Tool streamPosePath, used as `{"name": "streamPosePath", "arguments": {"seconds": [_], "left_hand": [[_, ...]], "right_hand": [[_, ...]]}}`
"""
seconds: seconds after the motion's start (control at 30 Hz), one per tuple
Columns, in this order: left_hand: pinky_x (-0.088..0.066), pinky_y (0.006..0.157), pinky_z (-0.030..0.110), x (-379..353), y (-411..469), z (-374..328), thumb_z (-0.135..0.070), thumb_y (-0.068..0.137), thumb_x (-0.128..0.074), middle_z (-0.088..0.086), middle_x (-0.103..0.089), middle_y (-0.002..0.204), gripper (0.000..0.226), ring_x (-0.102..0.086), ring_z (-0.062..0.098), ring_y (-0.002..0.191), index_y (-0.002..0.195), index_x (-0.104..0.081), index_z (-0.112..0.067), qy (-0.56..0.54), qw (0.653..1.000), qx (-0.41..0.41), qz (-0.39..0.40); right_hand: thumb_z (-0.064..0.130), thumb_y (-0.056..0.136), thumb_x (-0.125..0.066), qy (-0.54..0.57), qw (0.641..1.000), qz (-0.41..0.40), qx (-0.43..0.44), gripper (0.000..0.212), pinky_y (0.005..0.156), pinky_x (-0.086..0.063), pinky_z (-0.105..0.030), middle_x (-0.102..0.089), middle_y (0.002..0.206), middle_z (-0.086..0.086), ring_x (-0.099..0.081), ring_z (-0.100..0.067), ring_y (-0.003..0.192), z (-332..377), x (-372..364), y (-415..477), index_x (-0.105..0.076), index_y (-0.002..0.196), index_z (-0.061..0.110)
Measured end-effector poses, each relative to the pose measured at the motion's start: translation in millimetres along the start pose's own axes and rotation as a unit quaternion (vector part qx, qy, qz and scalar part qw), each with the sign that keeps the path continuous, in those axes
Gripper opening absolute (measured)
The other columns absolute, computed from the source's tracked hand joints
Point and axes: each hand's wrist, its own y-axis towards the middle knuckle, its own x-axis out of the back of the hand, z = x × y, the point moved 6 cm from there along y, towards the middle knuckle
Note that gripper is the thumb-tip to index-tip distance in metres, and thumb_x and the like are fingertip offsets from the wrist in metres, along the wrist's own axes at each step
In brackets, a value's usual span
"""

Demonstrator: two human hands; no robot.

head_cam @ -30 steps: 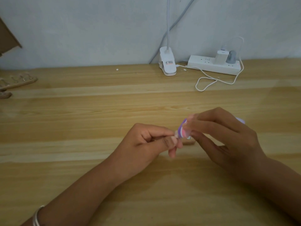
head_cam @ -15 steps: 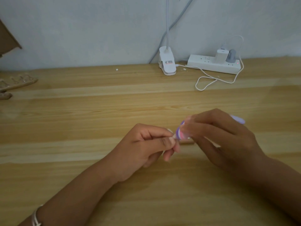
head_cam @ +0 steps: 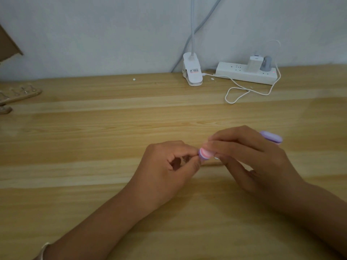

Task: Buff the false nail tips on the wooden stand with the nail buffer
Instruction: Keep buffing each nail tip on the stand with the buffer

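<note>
Now, wooden stand (head_cam: 18,96): far left edge, well apart from my hands.
left hand (head_cam: 169,166): curled, pinching what I judge is a nail tip, hidden; hold steady.
nail buffer (head_cam: 204,154): pink end against my pinch; light, short strokes.
right hand (head_cam: 253,160): gripping the nail buffer.

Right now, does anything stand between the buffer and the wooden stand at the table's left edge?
Only the left hand, its fingertips at the nail buffer held by the right hand; nothing else visible before the wooden stand.
</note>
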Motion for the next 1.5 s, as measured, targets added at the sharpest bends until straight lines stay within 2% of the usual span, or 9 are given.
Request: {"name": "streamPosePath", "arguments": {"seconds": [0.1,0.23,0.37,0.5,0.7,0.93,1.13,1.37,1.5], "left_hand": [[-0.032,0.051,0.016,1,0,-6,-0.027,0.090,-0.064,-0.013,-0.050,0.060,0.021,-0.043,0.003,0.053,0.071,-0.069,-0.019,0.043,0.998,-0.037,-0.013],[-0.031,0.052,0.012,1,0,-4,-0.018,0.085,-0.067,-0.014,-0.053,0.062,0.010,-0.042,0.003,0.051,0.083,-0.077,-0.015,0.048,0.998,-0.025,-0.031],[-0.033,0.051,0.014,3,0,-4,-0.029,0.086,-0.070,-0.014,-0.058,0.065,0.014,-0.044,0.002,0.052,0.093,-0.078,-0.020,0.017,0.999,-0.037,-0.028],[-0.031,0.052,0.012,3,0,-2,-0.016,0.085,-0.072,-0.012,-0.058,0.064,0.008,-0.042,0.001,0.051,0.090,-0.078,-0.019,0.023,0.999,-0.032,-0.033],[-0.035,0.051,0.019,4,0,0,-0.024,0.087,-0.069,-0.008,-0.059,0.064,0.011,-0.045,0.006,0.052,0.093,-0.078,-0.024,0.019,0.999,-0.030,-0.034],[-0.040,0.053,0.021,4,0,1,-0.033,0.087,-0.065,-0.001,-0.061,0.065,0.016,-0.052,0.009,0.057,0.096,-0.077,-0.026,0.009,0.999,-0.036,-0.026],[-0.039,0.053,0.023,3,0,2,-0.026,0.088,-0.068,-0.002,-0.061,0.065,0.011,-0.052,0.013,0.057,0.094,-0.077,-0.025,0.007,0.999,-0.035,-0.031],[-0.037,0.053,0.021,3,0,2,-0.020,0.087,-0.069,0.000,-0.059,0.064,0.011,-0.049,0.009,0.055,0.092,-0.079,-0.020,0.010,0.999,-0.031,-0.035],[-0.042,0.052,0.032,4,0,1,-0.030,0.087,-0.064,0.003,-0.063,0.067,0.021,-0.055,0.017,0.057,0.095,-0.078,-0.017,-0.002,0.998,-0.048,-0.031]], "right_hand": [[-0.008,0.089,-0.062,0.022,1.000,0.006,0.010,0.029,0.090,-0.043,-0.017,-0.067,0.108,-0.007,-0.063,-0.014,0.099,5,-5,-3,-0.074,0.110,0.007],[-0.009,0.086,-0.066,0.007,1.000,-0.005,-0.005,0.028,0.089,-0.042,-0.012,-0.069,0.103,-0.006,-0.064,-0.016,0.095,-2,0,0,-0.074,0.108,0.006],[-0.006,0.090,-0.064,0.017,1.000,-0.006,0.014,0.026,0.090,-0.040,-0.012,-0.067,0.105,-0.004,-0.063,-0.011,0.096,10,-4,-1,-0.075,0.109,0.008],[-0.007,0.086,-0.068,-0.002,1.000,-0.017,-0.015,0.026,0.089,-0.038,-0.008,-0.070,0.100,-0.006,-0.066,-0.015,0.091,-2,4,2,-0.074,0.107,0.007],[-0.008,0.086,-0.068,0.020,1.000,-0.011,-0.002,0.028,0.084,-0.049,-0.021,-0.069,0.101,-0.007,-0.067,-0.018,0.092,3,-1,0,-0.074,0.109,0.008],[-0.007,0.087,-0.067,0.031,0.999,-0.010,0.009,0.028,0.085,-0.049,-0.021,-0.068,0.103,-0.005,-0.066,-0.015,0.094,10,-6,-1,-0.075,0.109,0.008],[-0.008,0.086,-0.068,0.008,1.000,-0.027,-0.009,0.027,0.090,-0.040,-0.010,-0.069,0.100,-0.005,-0.064,-0.010,0.095,3,-1,0,-0.075,0.106,0.009],[-0.009,0.084,-0.069,0.023,0.999,-0.034,-0.007,0.036,0.084,-0.048,-0.020,-0.069,0.100,-0.006,-0.066,-0.014,0.092,-2,6,2,-0.068,0.110,0.016],[-0.003,0.092,-0.065,0.013,0.999,-0.023,0.018,0.023,0.092,-0.043,-0.015,-0.069,0.101,-0.007,-0.066,-0.011,0.099,15,-5,-2,-0.076,0.105,0.011]]}}
